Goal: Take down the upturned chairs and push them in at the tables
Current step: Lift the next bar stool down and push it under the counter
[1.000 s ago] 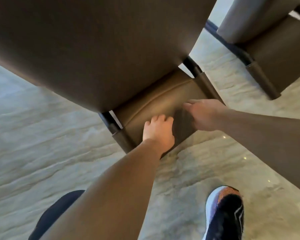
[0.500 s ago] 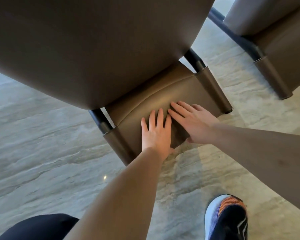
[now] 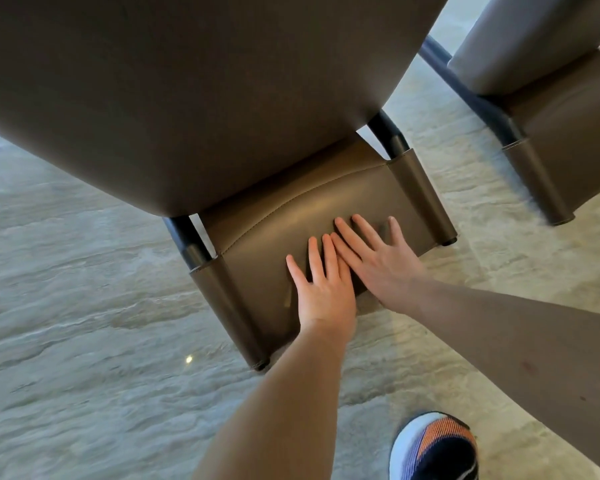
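Orange-and-black shoe at 5 o'clock, nearest, on pale veined stone floor. Both forearms reach forward from the bottom edge. Left hand and right hand lie flat, fingers spread, palms pressed side by side on the rear panel of a brown leather chair at centre; neither grip is closed on anything, just pushing contact. Chair stands upright on its feet, two rear legs on the floor at 7 and 2 o'clock of the hands, backrest filling 12 o'clock. Second matching chair at 1–2 o'clock, apart from the first. Desk not visible. Looks like the push-in step. Risks: open palms may slip on smooth leather; legs could skid or scrape the polished floor; an off-centre shove may swing it toward the neighbour.
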A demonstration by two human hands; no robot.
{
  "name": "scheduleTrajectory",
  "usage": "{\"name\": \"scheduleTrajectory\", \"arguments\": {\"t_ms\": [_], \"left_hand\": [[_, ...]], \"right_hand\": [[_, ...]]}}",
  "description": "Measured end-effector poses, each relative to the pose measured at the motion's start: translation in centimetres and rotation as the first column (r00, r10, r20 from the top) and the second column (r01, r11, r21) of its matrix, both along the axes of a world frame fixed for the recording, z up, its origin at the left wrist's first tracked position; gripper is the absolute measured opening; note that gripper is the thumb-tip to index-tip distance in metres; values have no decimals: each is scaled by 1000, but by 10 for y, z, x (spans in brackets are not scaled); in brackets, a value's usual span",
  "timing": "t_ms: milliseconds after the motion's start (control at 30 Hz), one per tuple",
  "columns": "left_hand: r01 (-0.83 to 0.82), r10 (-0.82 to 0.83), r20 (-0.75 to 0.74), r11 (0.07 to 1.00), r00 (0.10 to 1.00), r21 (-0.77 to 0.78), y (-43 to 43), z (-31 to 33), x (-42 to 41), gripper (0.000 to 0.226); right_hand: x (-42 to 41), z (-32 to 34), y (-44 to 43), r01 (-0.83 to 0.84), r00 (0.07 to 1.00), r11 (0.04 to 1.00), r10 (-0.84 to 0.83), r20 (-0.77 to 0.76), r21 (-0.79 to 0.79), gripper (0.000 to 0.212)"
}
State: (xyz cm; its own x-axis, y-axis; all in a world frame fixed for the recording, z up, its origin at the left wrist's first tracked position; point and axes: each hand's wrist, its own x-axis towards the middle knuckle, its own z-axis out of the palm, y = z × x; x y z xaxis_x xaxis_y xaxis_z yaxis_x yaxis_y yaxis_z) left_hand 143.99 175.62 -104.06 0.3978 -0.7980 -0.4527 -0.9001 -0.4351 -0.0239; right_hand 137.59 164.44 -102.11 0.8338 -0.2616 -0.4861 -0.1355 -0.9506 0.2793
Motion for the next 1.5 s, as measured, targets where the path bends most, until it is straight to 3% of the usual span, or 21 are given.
{"name": "scheduleTrajectory", "arguments": {"t_ms": [167,300,500,633,1067,1300,1500], "left_hand": [[-1,3,-67,1000,998,30,1,4,-1,86],[-64,66,-116,998,991,19,-7,4,-5,77],[-68,71,-148,997,986,30,-8,5,-5,74],[-24,32,-162,998,986,49,-4,8,-1,81],[-23,16,-107,998,994,-58,37,24,28,82],[84,-70,-138,992,988,96,34,90,35,72],[46,-11,-238,989,971,139,44,201,46,81]], "right_hand": [[-5,-4,-4,-39,999,999,39,7,26,104],[-6,-7,-2,20,1000,999,-21,14,43,104],[-3,-4,-5,90,996,995,-90,13,40,86],[-2,4,-13,27,1000,992,-25,-16,120,82],[19,31,0,-7,998,986,18,-63,165,75],[26,88,8,10,1000,988,-6,-21,157,68],[35,194,27,95,995,977,-95,-7,191,66]]}}
